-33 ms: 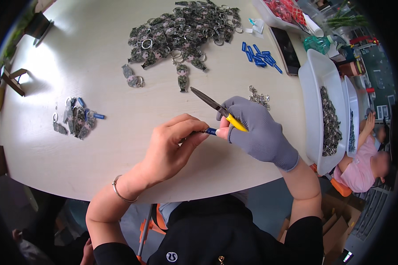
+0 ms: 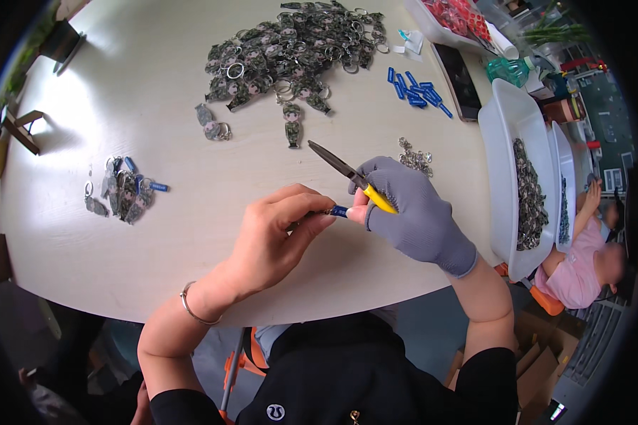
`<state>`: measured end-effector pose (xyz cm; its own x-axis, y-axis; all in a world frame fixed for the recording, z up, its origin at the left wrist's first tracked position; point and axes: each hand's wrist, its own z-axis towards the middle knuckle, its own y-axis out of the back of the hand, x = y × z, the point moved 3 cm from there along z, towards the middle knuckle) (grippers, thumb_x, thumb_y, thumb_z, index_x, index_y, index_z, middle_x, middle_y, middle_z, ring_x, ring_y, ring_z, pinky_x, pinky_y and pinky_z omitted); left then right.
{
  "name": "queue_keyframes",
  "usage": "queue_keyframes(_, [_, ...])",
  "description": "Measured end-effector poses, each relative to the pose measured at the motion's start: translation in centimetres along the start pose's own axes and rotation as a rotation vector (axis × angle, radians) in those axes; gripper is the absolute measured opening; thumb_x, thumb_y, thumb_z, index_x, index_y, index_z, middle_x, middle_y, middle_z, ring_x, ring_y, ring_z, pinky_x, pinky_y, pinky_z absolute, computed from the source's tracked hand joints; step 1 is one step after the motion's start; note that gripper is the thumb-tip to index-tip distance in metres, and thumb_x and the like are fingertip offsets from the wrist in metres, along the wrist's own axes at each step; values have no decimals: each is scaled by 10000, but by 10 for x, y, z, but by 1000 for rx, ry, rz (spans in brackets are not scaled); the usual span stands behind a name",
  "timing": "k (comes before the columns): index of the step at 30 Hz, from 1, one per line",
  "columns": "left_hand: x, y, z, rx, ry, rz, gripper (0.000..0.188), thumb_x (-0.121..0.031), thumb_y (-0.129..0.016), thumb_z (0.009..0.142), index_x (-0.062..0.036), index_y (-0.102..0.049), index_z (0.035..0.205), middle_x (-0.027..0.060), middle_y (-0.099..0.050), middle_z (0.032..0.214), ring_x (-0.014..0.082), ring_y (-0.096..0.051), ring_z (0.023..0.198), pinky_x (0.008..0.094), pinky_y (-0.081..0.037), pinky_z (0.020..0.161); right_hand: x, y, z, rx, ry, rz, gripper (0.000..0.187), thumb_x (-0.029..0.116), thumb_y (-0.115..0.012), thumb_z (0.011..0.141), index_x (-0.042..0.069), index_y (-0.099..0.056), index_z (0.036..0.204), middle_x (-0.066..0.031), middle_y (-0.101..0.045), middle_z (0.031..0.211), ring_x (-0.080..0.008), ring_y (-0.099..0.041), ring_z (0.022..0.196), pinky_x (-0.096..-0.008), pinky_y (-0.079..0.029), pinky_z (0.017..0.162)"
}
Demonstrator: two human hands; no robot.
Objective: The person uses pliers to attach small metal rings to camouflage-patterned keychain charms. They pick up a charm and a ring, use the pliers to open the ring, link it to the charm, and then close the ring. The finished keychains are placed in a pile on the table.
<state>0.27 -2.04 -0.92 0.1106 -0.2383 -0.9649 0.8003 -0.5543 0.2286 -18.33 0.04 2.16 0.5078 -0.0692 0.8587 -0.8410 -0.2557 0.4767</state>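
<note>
Blue tag [image 2: 340,212], pale-lettered, between both hands [image 2: 273,230] [image 2: 417,216]

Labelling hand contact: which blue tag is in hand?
The blue tag between the fingertips of the bare left hand and gloved right hand; the other blue tags on the table lie untouched.
</note>
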Motion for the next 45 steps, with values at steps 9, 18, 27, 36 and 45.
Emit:
queue_keyframes(9, [12,-3,-4,60,309,-403,186,-136,-627,945,42,-673,976,56,-657,862,97,-594,779,245,-495,671,-5,-4,-6,53,-251,65,209,164,-744,779,17,-598,754,-96,-554,738,-238,-558,693,-345,-440,653])
queue_keyframes(18, [12,5,-2,55,416,-338,217,-180,-630,950,32,-675,968,51,-670,846,89,-592,784,236,-486,675,12,27,-31,-157,677,-814,348,307,-785,663,39,-577,737,-104,-583,943,-305,-558,874,-444,-432,729])
queue_keyframes(27, [9,4,-1,98,424,-333,219,-176,-623,954,37,-672,973,43,-664,843,78,-574,775,229,-478,672,11,23,-32,-145,809,-985,294,196,-771,609,8,-583,734,-127,-572,927,-314,-567,858,-439,-450,709])
queue_keyframes(36, [3,0,1,29,131,-232,176,-92,-706,868,-2,-644,1006,40,-675,936,146,-617,903,316,-446,930,7,18,-39,-171,737,-950,273,170,-773,629,4,-591,747,-130,-583,898,-310,-570,818,-428,-451,683])
queue_keyframes(45, [-8,-4,-6,-203,-258,198,238,68,-714,740,-12,-648,954,108,-693,946,226,-687,862,397,-504,926,17,13,-53,-229,667,-951,302,157,-789,644,-18,-584,780,-136,-578,889,-292,-554,764,-415,-436,635])
